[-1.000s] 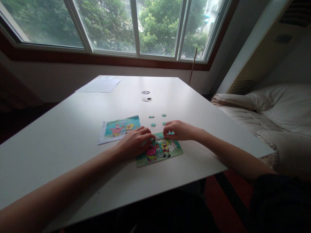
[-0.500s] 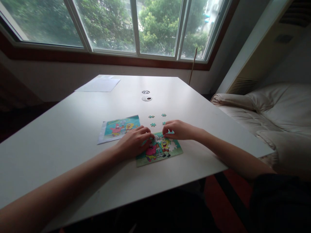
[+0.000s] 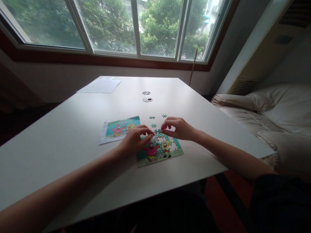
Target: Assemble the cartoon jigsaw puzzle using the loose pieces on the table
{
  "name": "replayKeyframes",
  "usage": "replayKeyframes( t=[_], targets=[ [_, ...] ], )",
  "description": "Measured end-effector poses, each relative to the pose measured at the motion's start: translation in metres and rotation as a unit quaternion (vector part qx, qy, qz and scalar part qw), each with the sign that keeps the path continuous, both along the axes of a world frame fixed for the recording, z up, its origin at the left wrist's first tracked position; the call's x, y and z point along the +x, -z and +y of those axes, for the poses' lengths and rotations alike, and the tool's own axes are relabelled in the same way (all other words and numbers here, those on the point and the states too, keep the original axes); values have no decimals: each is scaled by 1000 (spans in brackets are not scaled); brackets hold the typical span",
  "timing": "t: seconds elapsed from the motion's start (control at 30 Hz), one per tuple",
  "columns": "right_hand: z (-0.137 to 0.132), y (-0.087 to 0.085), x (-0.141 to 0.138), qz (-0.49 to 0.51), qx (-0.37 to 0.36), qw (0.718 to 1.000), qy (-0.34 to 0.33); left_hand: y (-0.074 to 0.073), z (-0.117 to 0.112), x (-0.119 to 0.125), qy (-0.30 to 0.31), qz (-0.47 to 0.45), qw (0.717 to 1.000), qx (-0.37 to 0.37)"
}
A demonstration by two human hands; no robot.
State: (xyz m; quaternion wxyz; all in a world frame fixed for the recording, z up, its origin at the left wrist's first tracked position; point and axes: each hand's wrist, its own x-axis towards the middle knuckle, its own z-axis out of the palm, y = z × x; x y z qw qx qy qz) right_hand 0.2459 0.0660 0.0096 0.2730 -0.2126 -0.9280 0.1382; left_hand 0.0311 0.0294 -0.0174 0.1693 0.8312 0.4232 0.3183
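Note:
A jigsaw puzzle [image 3: 160, 157] with cartoon figures lies in its tray near the table's front edge, with pale gaps in its upper and right parts. My right hand [image 3: 179, 128] pinches a green-blue puzzle piece [image 3: 157, 131] above the puzzle's far edge. Just left of that piece, my left hand [image 3: 136, 137] has thumb and forefinger together over the upper left corner; what they hold, if anything, cannot be made out. Beyond the hands lie loose puzzle pieces [image 3: 154, 125]. A picture sheet [image 3: 116, 129] with the same characters rests behind my left hand, which partly covers it.
The white table [image 3: 73, 155] reaches toward the window. White paper [image 3: 99, 85] lies at its far left, and two round disc-like things [image 3: 147, 99] are near the middle. A pale sofa [image 3: 243, 113] stands to the right, and a thin stick [image 3: 193, 67] leans behind the table.
My fingers have lifted slightly from the puzzle. A puzzle piece now shows between the hands at my right fingertips, and more of the puzzle's upper part is visible.

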Motion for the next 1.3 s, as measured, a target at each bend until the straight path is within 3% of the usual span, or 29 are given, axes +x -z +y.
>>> replayKeyframes(
  t=[0.17,0.7,1.3],
  targets=[
    [0,3,-2,11,-6,1000,-1,-3,-1,0,-11,-45,997,-55],
    [-3,6,-5,42,-32,999,-2,-2,-4,5,3,-113,987,-113],
    [-4,7,-4,-25,-11,999,-30,-2,-6,8,11,-161,972,-171]
  ],
)
